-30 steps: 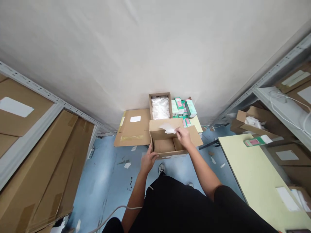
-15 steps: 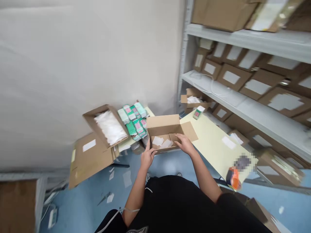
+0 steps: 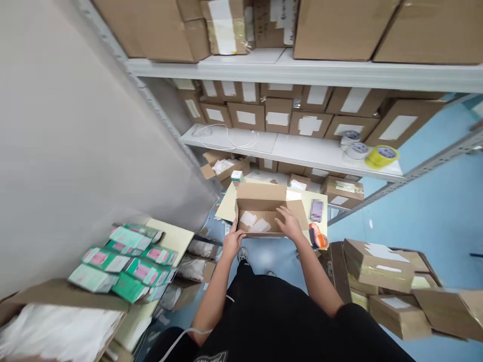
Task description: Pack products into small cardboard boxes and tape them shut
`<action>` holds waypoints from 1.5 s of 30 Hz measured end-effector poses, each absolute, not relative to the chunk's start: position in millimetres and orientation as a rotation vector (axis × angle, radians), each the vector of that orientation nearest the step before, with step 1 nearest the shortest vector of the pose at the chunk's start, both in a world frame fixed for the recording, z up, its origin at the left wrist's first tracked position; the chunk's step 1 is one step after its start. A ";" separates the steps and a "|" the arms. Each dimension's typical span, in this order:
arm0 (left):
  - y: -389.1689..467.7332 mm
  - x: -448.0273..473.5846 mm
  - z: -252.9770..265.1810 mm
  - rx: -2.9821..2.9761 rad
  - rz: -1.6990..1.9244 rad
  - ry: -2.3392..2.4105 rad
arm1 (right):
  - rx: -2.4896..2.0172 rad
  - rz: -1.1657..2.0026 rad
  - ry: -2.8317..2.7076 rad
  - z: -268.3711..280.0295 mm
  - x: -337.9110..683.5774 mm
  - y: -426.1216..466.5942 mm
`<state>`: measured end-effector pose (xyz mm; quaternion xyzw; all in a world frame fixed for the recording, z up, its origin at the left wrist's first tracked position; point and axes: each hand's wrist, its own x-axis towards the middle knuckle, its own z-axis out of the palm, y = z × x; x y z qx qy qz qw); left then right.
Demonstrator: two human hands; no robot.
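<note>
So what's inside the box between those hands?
Two pale, flat pieces lie inside the open box, towards its left. The right hand covers part of its right end, hiding anything beneath.

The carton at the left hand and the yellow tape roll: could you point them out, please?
Carton [image 3: 259, 205], head view: inside of its far wall.
Yellow tape roll [image 3: 379, 160], head view: its outer side.

one wide view from my own head, facing forward and down, my torso at the lower edge, my hands near the middle, shelving farther off ahead, wall to the left
</note>
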<state>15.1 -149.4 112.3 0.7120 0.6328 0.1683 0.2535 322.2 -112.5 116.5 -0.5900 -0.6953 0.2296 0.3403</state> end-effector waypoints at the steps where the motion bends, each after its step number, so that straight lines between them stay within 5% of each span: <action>1: -134.6 18.5 106.0 1.947 0.460 1.674 | -1.573 0.586 -1.783 114.9 327.6 -110.5; 15: 66.7 26.3 32.3 1.980 0.177 1.298 | -1.844 0.721 -1.655 118.2 248.5 14.9; 26: 185.6 -65.0 35.2 1.913 0.660 1.358 | -1.886 1.150 -1.133 60.4 113.9 181.7; 31: 254.1 -88.3 36.1 1.613 0.605 1.546 | -1.734 1.288 -0.850 38.1 65.6 204.8; 38: 264.9 -94.8 34.0 1.585 0.382 1.627 | -1.510 1.568 -0.786 31.9 40.7 206.3; 45: 245.4 -110.1 66.0 1.698 0.449 1.676 | -1.660 1.269 -0.831 48.4 78.5 198.2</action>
